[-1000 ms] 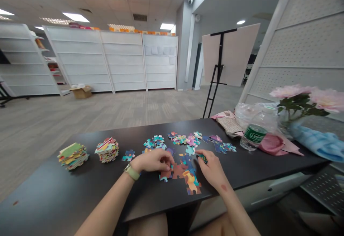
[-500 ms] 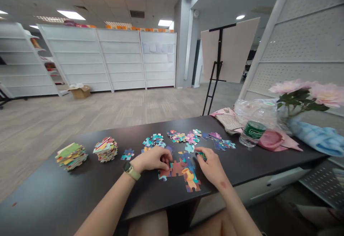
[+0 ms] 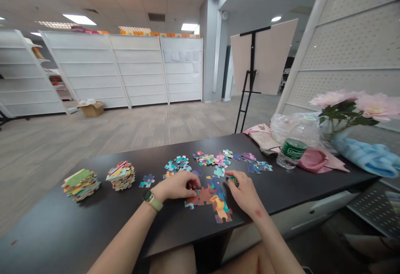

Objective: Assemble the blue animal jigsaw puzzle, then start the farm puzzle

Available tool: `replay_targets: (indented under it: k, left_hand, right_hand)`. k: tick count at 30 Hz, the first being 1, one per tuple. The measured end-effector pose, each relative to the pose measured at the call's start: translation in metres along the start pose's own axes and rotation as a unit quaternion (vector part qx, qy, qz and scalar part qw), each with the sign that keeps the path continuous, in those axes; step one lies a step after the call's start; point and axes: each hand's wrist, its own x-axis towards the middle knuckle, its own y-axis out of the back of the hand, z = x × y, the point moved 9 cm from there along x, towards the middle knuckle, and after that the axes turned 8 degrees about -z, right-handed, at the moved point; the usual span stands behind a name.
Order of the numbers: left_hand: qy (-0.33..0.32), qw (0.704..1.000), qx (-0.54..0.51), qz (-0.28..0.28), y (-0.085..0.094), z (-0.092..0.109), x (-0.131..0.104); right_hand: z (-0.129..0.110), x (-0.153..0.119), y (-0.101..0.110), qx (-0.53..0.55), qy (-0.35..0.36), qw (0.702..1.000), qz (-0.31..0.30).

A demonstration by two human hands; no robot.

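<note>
A partly joined jigsaw puzzle (image 3: pixel 205 196) lies on the dark table, showing brown areas and a yellow jar. At its left edge, my left hand (image 3: pixel 183 184) is closed, fingertips down on a brown puzzle piece (image 3: pixel 191 202). On the other side, my right hand (image 3: pixel 245 191) pinches a dark green puzzle piece (image 3: pixel 233 180) between thumb and fingers, just above the table. Loose puzzle pieces (image 3: pixel 178 163) lie beyond my left hand. More colourful pieces (image 3: pixel 215 159) are heaped behind the joined part, and blue ones (image 3: pixel 260 166) sit farther right.
Two stacks of puzzle pieces, one green-topped (image 3: pixel 81 184) and one red-topped (image 3: pixel 121 175), stand on the left near a single piece (image 3: pixel 146 181). On the right are a water bottle (image 3: pixel 291 153), pink cloth (image 3: pixel 321 161), a blue towel (image 3: pixel 362 153) and flowers (image 3: pixel 346 103).
The view has shifted slightly. Both hands keep nearly the same place and grip, with the dark green piece showing a little more in my right hand.
</note>
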Motion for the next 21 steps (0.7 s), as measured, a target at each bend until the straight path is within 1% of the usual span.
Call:
replay_targets:
  k: [9, 12, 14, 16, 18, 21]
  left_hand:
    - [0.008, 1.000, -0.005, -0.013, -0.002, -0.006, -0.001]
    - [0.015, 1.000, 0.004, -0.005, 0.003, -0.005, -0.004]
    - [0.038, 0.999, 0.014, 0.004, 0.009, -0.006, -0.008]
    - [0.082, 0.996, 0.039, 0.003, 0.012, -0.009, -0.014]
    - [0.128, 0.988, 0.083, -0.003, 0.011, -0.011, -0.019]
    - [0.161, 0.977, 0.140, 0.009, 0.007, -0.007, -0.020]
  right_hand:
    - [0.000, 0.000, 0.002, 0.000, -0.006, 1.000, 0.006]
    - [-0.001, -0.001, 0.002, 0.003, -0.002, 1.000, 0.008]
    - [-0.001, -0.001, 0.002, 0.006, -0.003, 1.000, 0.007]
    - [-0.001, -0.001, 0.001, 0.008, -0.004, 1.000, 0.006]
    - [0.000, -0.001, 0.001, 0.010, -0.004, 1.000, 0.005]
    - [0.000, -0.001, 0.000, 0.011, -0.002, 1.000, 0.002]
